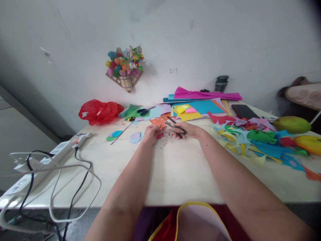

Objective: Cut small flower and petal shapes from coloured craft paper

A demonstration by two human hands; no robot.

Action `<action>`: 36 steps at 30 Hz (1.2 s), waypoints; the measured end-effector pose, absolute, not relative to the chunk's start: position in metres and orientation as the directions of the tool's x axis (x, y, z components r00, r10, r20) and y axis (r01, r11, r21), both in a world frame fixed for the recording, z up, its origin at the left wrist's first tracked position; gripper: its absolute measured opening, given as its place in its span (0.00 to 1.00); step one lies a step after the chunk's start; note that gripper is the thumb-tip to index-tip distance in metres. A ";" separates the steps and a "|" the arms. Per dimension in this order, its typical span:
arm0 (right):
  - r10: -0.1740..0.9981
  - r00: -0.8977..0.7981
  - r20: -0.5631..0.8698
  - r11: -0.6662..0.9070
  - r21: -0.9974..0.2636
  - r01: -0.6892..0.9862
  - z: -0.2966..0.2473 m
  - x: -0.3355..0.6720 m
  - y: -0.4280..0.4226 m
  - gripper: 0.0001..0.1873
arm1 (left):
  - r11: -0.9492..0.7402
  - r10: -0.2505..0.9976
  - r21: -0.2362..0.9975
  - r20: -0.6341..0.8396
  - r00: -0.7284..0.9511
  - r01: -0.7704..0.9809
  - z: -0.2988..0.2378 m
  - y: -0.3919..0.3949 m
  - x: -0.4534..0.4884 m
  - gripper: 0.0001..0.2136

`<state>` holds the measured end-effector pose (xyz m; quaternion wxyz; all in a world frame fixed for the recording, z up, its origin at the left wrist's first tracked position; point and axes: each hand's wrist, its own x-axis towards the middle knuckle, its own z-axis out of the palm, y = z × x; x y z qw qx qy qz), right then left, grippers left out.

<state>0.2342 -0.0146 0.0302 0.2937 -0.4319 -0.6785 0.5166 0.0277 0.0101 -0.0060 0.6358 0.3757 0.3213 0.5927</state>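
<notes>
My left hand [150,133] pinches a piece of orange paper [158,122] with pale spots, held just above the table. In my right hand [184,130] is a pair of black-handled scissors [173,123], its blades parted and pointing toward the orange paper. Whether the blades touch the paper is hard to see. Below the hands lie a small red paper piece [159,135] and tiny scraps. Left of my left hand rest a pale scalloped paper shape [135,137], a blue paper circle [116,134] overlapping a green one, and a thin purple stick [122,133].
A second pair of scissors [144,111] lies on green paper near a red plastic bag [100,112]. Coloured sheets [200,108] are stacked at the back. Many paper scraps [250,137], a phone [244,111] and a green fruit [291,125] are at right. A power strip [42,164] with cables lies left.
</notes>
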 end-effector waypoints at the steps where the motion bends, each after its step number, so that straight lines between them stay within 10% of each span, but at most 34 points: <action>1: 0.891 -0.450 -0.053 0.086 -0.955 0.283 0.030 0.234 -0.015 0.16 | 0.015 0.995 0.860 0.035 0.090 -0.510 -0.006 0.010 0.027 0.12; 36: 0.885 -0.459 -0.070 0.096 -0.939 0.330 0.034 0.225 -0.018 0.14 | 0.043 0.990 0.869 0.028 0.135 -0.493 -0.007 0.010 0.029 0.08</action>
